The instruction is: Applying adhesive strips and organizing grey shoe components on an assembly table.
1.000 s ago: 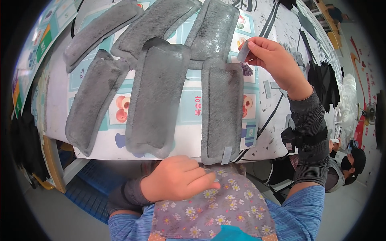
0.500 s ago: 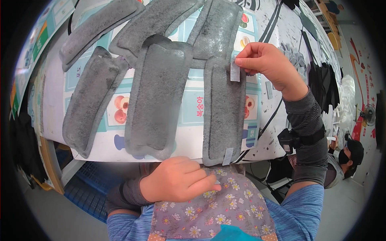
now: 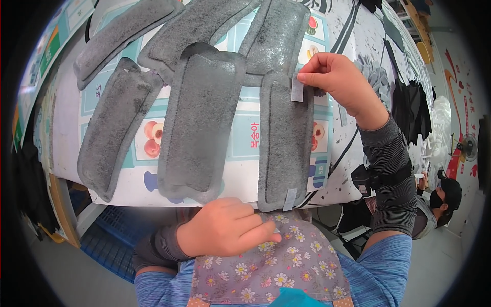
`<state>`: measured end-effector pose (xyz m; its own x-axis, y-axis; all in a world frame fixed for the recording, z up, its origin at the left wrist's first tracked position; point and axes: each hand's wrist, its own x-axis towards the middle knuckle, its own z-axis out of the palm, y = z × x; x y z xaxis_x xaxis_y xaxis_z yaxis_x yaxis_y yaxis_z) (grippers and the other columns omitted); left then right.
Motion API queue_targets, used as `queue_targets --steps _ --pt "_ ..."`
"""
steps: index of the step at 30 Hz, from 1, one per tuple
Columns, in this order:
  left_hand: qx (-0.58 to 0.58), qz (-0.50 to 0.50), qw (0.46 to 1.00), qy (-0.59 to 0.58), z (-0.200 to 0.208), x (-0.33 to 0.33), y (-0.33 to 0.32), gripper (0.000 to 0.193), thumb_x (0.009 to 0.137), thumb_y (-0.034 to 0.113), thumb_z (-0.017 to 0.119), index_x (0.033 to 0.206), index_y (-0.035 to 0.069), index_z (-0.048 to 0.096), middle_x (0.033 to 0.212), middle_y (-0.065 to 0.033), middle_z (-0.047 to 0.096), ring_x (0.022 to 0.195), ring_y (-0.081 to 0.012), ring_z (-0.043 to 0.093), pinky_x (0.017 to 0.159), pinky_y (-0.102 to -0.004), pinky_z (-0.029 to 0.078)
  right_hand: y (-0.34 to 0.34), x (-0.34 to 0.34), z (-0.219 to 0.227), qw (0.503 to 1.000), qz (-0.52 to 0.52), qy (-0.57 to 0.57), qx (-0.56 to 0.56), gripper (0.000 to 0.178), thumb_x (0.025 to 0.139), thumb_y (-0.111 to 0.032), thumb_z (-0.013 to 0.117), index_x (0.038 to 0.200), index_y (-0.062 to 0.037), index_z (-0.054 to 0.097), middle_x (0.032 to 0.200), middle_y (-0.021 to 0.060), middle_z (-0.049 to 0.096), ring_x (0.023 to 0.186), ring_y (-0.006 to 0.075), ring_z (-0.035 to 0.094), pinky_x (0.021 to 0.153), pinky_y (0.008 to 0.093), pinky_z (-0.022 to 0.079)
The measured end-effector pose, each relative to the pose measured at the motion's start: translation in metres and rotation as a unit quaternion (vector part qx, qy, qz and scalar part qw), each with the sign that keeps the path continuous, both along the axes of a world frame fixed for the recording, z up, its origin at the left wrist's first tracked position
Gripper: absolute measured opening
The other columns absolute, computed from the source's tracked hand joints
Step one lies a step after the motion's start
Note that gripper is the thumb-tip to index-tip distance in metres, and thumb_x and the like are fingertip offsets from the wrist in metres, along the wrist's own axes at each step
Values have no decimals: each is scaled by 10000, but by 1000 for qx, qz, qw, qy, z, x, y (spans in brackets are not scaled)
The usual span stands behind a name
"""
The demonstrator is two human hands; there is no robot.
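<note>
A long grey fuzzy pad [image 3: 284,143] with a stitched border lies lengthwise at the right of several similar pads. Over its far right corner, my right hand [image 3: 342,84] pinches a short pale strip [image 3: 297,91] between thumb and fingertips; the strip hangs against the pad. A matching strip [image 3: 290,199] lies across the pad's near right corner. Closed, my left hand [image 3: 227,227] hovers at the table's front edge above the apron, with a small whitish bit near its fingertips that I cannot make out. A wide grey pad [image 3: 202,123] lies just beyond it.
Another grey pad [image 3: 117,133] lies at the left, with more overlapping at the back. They rest on a printed fruit sheet [image 3: 243,174]. Black straps [image 3: 345,30] and dark fabric pieces [image 3: 409,110] are to the right. A co-worker [image 3: 442,204] sits beyond my right arm.
My right hand has shifted very slightly left and away from me, bringing the pale strip with it. My left hand looks nearly still.
</note>
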<state>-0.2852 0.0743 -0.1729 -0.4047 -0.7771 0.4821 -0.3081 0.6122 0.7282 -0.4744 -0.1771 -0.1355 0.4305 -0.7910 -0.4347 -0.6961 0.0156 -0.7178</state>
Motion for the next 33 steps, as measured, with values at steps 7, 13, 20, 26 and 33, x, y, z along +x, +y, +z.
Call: queue_targets --steps 7,13,20,26,33 --pt "-8 -1 1000 6 -1 -1 -2 298 739 295 823 888 93 660 623 26 518 527 -124 495 462 -267 363 5 3 -3 995 46 31 -87 134 854 -146 723 864 -34 651 785 -5 632 687 51 542 642 194 437" --pt "-16 2 1000 5 -1 1 -1 311 729 300 831 884 91 660 623 32 506 523 -118 483 457 -263 359 11 5 2 966 98 77 -226 197 799 -151 731 810 -4 600 737 45 545 709 145 511 644 293 432" --pt "-44 17 999 9 3 0 3 329 720 326 828 876 84 667 631 34 494 519 -114 469 447 -258 345 24 5 9 959 129 80 -240 248 776 -167 759 791 -2 575 779 95 572 761 210 543 683 332 445" --pt "10 10 1000 24 9 9 8 219 771 161 720 967 76 672 653 16 522 531 -156 471 460 -304 355 33 2 12 942 169 108 -270 254 771 -161 766 784 -5 566 772 109 566 760 260 544 681 365 445" --pt "-74 93 992 28 6 19 22 230 714 137 720 907 54 626 807 -53 618 559 -157 500 452 -281 363 121 41 79 895 374 -170 -176 313 637 -149 849 881 -59 675 863 62 672 730 226 632 662 330 483"
